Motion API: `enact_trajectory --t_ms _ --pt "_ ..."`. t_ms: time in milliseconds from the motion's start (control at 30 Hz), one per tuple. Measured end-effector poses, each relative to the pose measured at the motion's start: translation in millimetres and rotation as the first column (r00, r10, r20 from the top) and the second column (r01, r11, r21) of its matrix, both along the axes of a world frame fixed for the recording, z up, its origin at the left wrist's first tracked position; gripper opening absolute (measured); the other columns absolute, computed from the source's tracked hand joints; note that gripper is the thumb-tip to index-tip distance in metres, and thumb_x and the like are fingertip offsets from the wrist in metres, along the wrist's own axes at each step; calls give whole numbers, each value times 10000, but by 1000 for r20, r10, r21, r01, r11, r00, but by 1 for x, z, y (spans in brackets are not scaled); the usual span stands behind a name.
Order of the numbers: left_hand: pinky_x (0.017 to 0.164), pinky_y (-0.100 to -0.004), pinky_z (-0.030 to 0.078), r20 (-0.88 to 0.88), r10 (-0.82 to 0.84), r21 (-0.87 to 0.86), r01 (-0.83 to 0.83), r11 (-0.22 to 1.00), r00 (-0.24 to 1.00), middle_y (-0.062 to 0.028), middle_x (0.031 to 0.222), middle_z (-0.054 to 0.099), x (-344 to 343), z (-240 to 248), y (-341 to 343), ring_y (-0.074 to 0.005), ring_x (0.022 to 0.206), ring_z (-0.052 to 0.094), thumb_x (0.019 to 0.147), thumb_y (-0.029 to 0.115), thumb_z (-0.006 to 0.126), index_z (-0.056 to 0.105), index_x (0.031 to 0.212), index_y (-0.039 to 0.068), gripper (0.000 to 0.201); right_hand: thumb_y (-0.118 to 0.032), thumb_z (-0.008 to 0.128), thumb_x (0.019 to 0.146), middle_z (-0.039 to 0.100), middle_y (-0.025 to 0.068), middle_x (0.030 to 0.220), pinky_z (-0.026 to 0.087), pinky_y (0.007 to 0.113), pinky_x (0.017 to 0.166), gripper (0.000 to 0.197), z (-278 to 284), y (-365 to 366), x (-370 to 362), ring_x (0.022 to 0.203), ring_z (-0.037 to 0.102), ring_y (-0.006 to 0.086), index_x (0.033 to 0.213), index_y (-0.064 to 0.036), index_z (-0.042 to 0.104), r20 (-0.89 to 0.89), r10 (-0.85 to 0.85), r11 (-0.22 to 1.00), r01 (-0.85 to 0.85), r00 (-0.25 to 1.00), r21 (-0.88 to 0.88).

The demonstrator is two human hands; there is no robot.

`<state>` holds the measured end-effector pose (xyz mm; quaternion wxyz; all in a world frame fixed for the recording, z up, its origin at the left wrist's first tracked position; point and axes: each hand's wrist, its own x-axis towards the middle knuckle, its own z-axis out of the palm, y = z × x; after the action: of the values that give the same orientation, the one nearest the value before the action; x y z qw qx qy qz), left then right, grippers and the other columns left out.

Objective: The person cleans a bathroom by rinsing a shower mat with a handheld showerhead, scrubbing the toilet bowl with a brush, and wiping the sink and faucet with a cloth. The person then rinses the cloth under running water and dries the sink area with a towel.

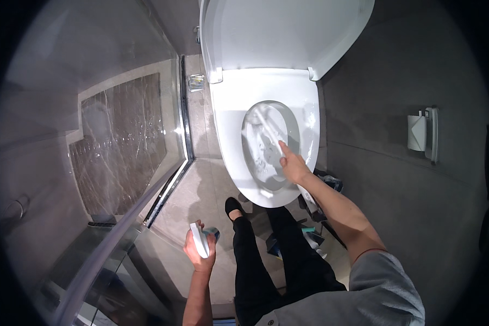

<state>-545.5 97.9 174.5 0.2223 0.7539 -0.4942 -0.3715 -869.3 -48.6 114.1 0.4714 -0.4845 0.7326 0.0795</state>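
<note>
A white toilet [226, 103] stands ahead of me with its lid [285, 32] raised. My right hand [295, 167] is closed around the handle of a white toilet brush [268, 128], its index finger stretched along the handle. The brush slants down into the bowl, and its head lies at the upper left of the inside, amid whitish foam and water. Lower left, well apart from the toilet, my left hand [194, 254] grips a spray bottle with a white trigger head [200, 240]. Only a bit of the bottle's body shows beyond the fingers.
A glass shower panel [182, 108] runs along the left, with a wet brown stone floor [122, 146] behind it. On the right wall hangs a paper holder [430, 136] with a white roll [416, 133]. A floor drain [196, 82] lies left of the toilet. Dark items [330, 182] stand beside its right side.
</note>
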Motion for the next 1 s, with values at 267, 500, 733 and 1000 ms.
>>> enact_trajectory --t_ms 267,500,733,1000 --pt "810 -358 523 9 6 -5 -6 1000 1000 -188 958 683 12 4 13 -268 884 684 734 141 678 587 1171 -9 471 -89 438 891 631 320 964 480 521 887 615 8 95 -56 932 621 476 1476 -87 249 -81 308 920 -275 948 280" --pt "787 -385 532 -2 24 -65 -24 998 1000 -186 965 666 11 -4 24 -323 863 677 737 98 679 606 1103 -22 391 -123 449 903 640 284 838 518 469 734 583 -22 19 9 743 643 422 1450 -37 269 134 44 988 -64 990 141" --pt "765 -374 534 -1 15 -56 -16 998 1000 -174 935 658 -2 -23 32 -329 832 671 711 14 679 606 1089 -22 386 -123 434 887 646 285 860 532 466 733 589 -143 -43 -5 738 657 400 1453 -61 281 -44 51 999 -51 998 -9" --pt "764 -377 534 -64 -31 -20 30 999 997 -165 946 658 -4 7 27 -324 837 670 707 28 688 603 1094 -11 398 -167 433 923 654 209 816 515 376 527 556 -76 44 -54 560 621 294 1466 -117 323 135 156 825 -54 978 -562"
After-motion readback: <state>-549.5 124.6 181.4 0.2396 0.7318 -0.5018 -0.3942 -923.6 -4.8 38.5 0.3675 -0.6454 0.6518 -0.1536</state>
